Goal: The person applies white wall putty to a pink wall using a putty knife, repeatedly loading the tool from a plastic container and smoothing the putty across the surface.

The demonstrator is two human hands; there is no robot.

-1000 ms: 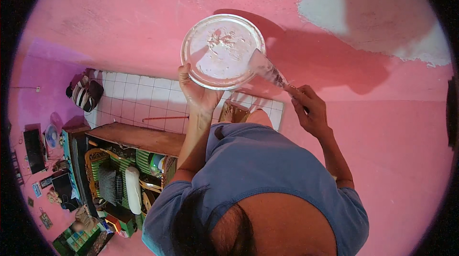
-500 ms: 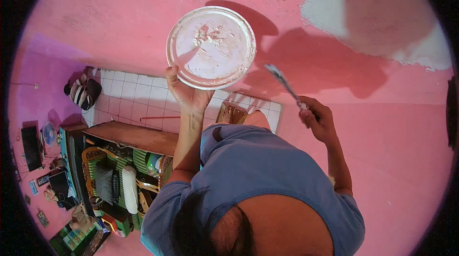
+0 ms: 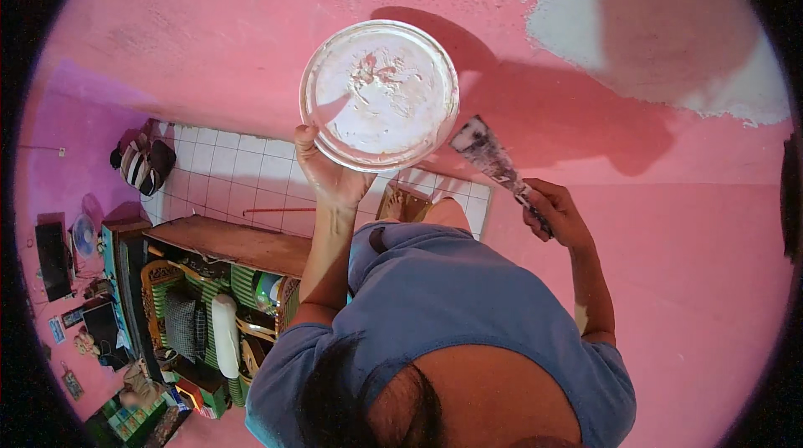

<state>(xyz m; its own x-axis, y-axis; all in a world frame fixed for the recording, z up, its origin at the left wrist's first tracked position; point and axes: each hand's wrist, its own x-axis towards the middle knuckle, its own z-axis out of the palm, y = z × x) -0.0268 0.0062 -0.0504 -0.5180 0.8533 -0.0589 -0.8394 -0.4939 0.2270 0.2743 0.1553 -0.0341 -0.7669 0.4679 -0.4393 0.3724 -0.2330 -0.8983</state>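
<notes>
A round white lid (image 3: 376, 130), smeared with pale putty, rests on my left hand (image 3: 335, 176). The thumb hooks over its near left rim and the other fingers are hidden underneath. My right hand (image 3: 554, 212) is closed round the handle of a putty knife (image 3: 493, 155). Its broad, putty-stained blade shows its flat face and points up and left, close to the lid's right edge but apart from it. In front of me is a pink wall (image 3: 251, 38) with a whitish patch of filler (image 3: 661, 30) at the upper right.
My feet are on a brown wooden support (image 3: 406, 204) above a white tiled floor (image 3: 280, 168). To the left, a wooden cabinet (image 3: 234, 243) stands near green striped chairs with cushions (image 3: 224, 335). A red stick (image 3: 272, 211) lies on the tiles, and a striped bundle (image 3: 146, 163) sits by the far corner.
The lid has shifted slightly right and nearer to me. In my right hand the putty knife has turned from edge-on to show its blade's flat face.
</notes>
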